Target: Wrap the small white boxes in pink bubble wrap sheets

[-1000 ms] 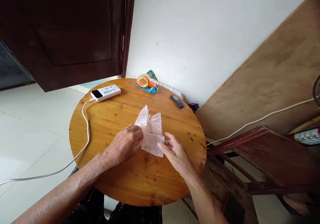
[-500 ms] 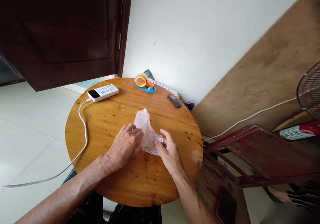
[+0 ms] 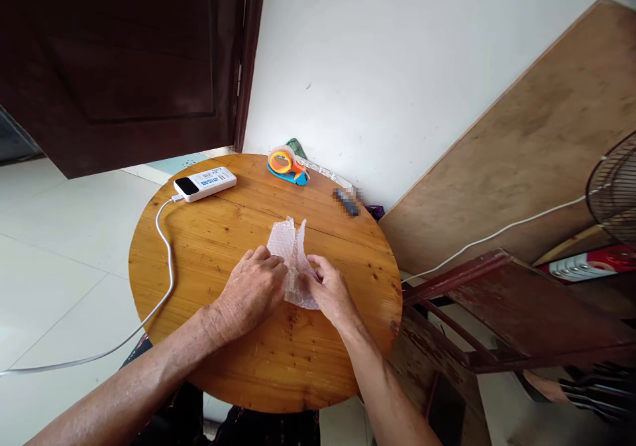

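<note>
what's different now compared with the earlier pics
The bubble wrap's right flap, spread wide at first, now stands narrow, drawn in toward the left flap. The right hand has moved slightly inward over that side. No clear new grasp or release. The left hand, white device and tape dispenser stayed put.

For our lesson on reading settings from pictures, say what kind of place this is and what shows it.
Probably a room in a home: a panelled door, a small round wooden table and a wire-caged fan.
</note>
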Demonstrator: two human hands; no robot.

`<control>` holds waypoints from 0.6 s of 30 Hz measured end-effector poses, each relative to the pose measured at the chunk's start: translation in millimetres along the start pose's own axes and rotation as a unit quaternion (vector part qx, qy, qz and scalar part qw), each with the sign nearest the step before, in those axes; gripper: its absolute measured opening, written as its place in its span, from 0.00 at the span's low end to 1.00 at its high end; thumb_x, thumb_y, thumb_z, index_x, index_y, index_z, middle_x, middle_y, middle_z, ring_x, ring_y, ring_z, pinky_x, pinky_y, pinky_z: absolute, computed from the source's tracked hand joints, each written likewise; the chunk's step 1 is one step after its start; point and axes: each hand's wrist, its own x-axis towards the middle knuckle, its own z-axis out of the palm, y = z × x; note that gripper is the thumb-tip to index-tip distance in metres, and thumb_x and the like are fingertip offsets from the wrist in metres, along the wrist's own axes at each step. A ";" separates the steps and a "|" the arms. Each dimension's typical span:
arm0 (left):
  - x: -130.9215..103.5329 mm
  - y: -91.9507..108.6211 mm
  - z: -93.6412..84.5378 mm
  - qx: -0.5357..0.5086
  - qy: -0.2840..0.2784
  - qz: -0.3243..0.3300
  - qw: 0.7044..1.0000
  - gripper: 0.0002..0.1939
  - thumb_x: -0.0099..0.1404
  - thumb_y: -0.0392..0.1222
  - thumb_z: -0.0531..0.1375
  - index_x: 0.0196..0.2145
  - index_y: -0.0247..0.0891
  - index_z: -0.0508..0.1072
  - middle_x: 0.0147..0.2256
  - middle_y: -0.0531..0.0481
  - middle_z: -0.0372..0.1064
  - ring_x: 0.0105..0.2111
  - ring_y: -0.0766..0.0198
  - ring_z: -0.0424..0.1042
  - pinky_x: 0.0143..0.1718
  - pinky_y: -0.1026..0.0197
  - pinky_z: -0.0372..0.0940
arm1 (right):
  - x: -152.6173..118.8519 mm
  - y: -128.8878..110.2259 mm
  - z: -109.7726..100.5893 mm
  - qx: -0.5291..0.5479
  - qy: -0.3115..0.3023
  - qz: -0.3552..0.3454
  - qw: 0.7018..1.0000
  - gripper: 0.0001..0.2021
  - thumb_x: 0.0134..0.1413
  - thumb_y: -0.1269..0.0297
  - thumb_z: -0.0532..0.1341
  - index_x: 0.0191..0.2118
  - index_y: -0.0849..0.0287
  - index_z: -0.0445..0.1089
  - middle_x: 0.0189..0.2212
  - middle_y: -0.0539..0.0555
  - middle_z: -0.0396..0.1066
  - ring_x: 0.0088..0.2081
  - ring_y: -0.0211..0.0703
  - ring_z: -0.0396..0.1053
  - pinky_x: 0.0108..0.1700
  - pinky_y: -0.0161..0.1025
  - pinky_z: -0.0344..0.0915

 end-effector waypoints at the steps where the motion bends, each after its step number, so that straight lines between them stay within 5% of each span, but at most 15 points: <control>1: 0.3 0.5 -0.7 0.001 -0.003 -0.003 1.000 0.09 0.67 0.33 0.54 0.33 0.36 0.73 0.40 0.44 0.75 0.42 0.51 0.67 0.46 0.49 0.64 | 0.5 0.6 1.1 0.009 -0.002 -0.001 1.000 0.16 0.50 0.58 0.63 0.44 0.58 0.74 0.20 0.46 0.69 0.24 0.41 0.66 0.28 0.36 0.62; 8: 3.5 3.9 -5.3 0.015 -0.028 -0.010 0.999 0.09 0.67 0.34 0.53 0.33 0.36 0.73 0.38 0.44 0.75 0.42 0.49 0.68 0.45 0.48 0.66 | -6.2 -12.4 8.1 0.104 0.042 0.007 0.994 0.12 0.47 0.62 0.64 0.39 0.57 0.74 0.31 0.50 0.77 0.31 0.43 0.71 0.33 0.36 0.66; 13: 5.2 3.2 -3.5 0.012 -0.028 -0.012 0.999 0.09 0.67 0.33 0.54 0.34 0.35 0.74 0.37 0.42 0.75 0.42 0.48 0.70 0.45 0.48 0.68 | -8.2 -26.6 16.4 0.271 0.018 0.043 0.962 0.17 0.45 0.56 0.69 0.40 0.59 0.74 0.30 0.51 0.78 0.29 0.42 0.72 0.31 0.36 0.66; 18: 6.6 0.5 -1.1 -0.010 -0.027 -0.011 1.000 0.09 0.68 0.33 0.54 0.34 0.34 0.75 0.36 0.43 0.76 0.41 0.51 0.71 0.45 0.52 0.69 | -6.3 -39.6 19.5 0.325 -0.005 0.058 0.944 0.22 0.41 0.55 0.72 0.44 0.60 0.74 0.27 0.50 0.78 0.26 0.41 0.71 0.29 0.36 0.67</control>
